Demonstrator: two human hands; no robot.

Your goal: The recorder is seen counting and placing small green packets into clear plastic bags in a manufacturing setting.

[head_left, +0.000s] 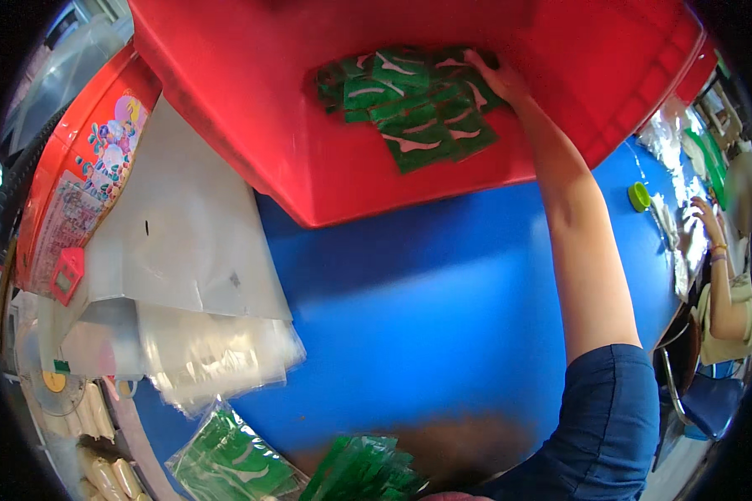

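Observation:
My right arm reaches forward into a large red plastic bin point(351, 188). My right hand point(501, 81) is at the right side of a pile of flat green packets point(418, 117), its visible fingers stretched out against them. Nothing lifted shows in this hand, though some of its fingers are hard to make out. Pale curved marks run across the packets, which overlap on the bin's floor. At the near edge of the table lie more green pieces in a clear bag point(234, 455) and a dark green bunch point(363, 469). My left hand is out of view.
The bin stands on a blue table point(418, 334). Clear plastic bags point(217, 346) and a greyish sheet point(184, 217) lie at left, by a red-orange container point(83, 184). A small lime-green ring point(638, 197) sits at right. Another person's hand point(708, 220) is at the far right.

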